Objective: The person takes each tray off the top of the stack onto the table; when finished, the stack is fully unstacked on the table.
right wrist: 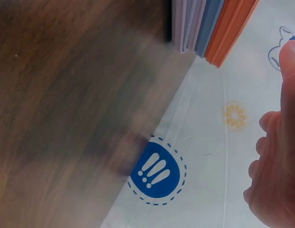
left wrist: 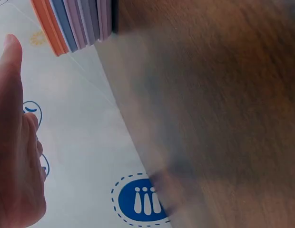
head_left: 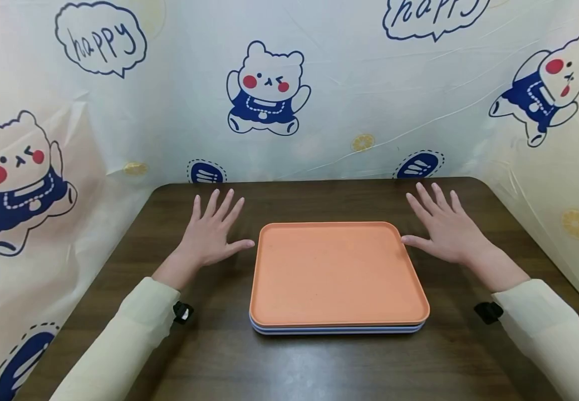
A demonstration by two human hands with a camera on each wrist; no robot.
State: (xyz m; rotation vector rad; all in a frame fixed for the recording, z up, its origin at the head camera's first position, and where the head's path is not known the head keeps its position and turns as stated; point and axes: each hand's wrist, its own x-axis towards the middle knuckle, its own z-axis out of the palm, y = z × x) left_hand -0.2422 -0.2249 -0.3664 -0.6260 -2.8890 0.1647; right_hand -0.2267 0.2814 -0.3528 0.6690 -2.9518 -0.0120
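Observation:
A stack of rectangular trays lies on the dark wooden table, topped by an orange tray [head_left: 339, 273]. Blue and purple trays show beneath it in both wrist views, such as the blue tray [left wrist: 64, 26] at the left wrist and the blue tray [right wrist: 209, 28] at the right wrist. My left hand [head_left: 210, 231] hovers left of the stack, fingers spread and thumb pointing toward its edge. On the other side my right hand [head_left: 445, 228] is spread the same way, its thumb tip right by the orange tray's right edge. Neither hand holds anything.
The brown table [head_left: 299, 367] extends around the stack. A pale curtain [head_left: 339, 72] printed with cartoon bears hangs behind the table and along both sides. Dark wrist devices [head_left: 182, 312] sit at both sleeve cuffs.

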